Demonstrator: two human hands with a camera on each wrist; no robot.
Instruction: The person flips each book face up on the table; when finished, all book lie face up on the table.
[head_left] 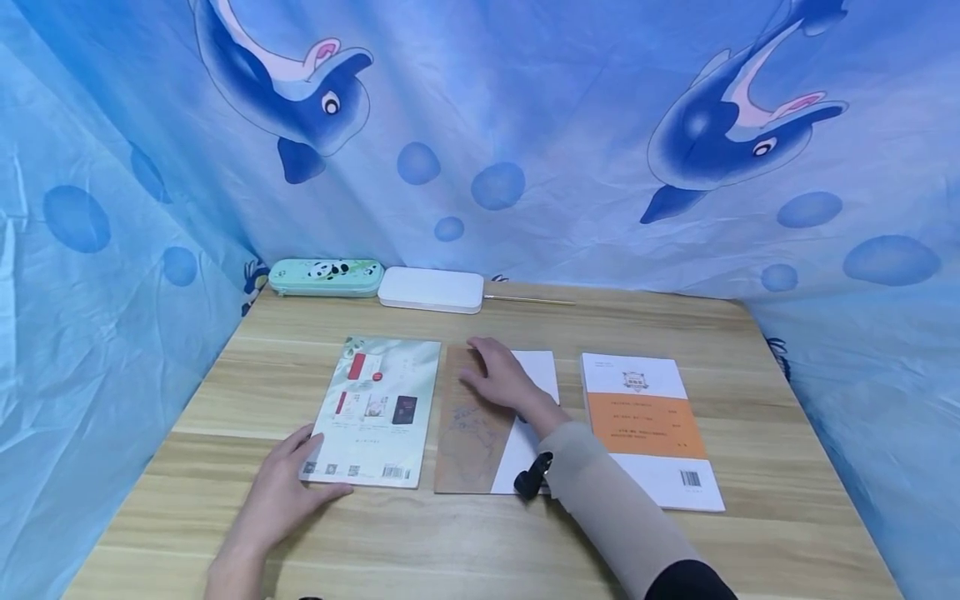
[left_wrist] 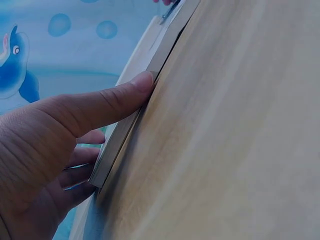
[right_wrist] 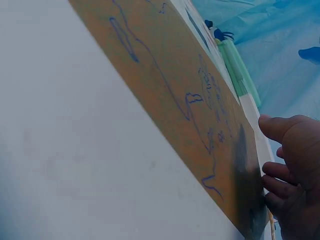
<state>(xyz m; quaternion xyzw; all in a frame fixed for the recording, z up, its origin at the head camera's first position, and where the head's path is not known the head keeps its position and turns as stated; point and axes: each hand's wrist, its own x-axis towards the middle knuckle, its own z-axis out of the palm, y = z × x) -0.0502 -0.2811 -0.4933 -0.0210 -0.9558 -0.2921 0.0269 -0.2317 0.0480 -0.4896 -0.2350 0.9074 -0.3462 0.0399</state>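
The left hand (head_left: pixel 288 471) is at the near left corner of the pale green book (head_left: pixel 371 417), which lies flat as the leftmost of three in a row on the wooden table (head_left: pixel 787 500). Its thumb stretches along the book's near edge and touches it, while the other fingers, slightly spread, lie by the left edge.

The right hand (head_left: pixel 504 379) reaches over the far part of the middle booklet (head_left: pixel 472 442), brown on the left and white on the right, with blue lines drawn on the brown part. Its thumb stands apart from the other fingers, which are loosely bent and close together near the far edge; I cannot tell whether they touch it. A beige sleeve (head_left: pixel 622 492) covers the right forearm and hides part of the booklet's near right corner.

Apart on the right lies the white book with an orange band (head_left: pixel 645 427). At the far left of the table, a green pencil case (head_left: pixel 326 279) with a panda on it sits just beside a white case (head_left: pixel 431 290), and a thin stick (head_left: pixel 532 300) extends to the right. Beyond them hangs a blue curtain (head_left: pixel 570 92) printed with dolphins
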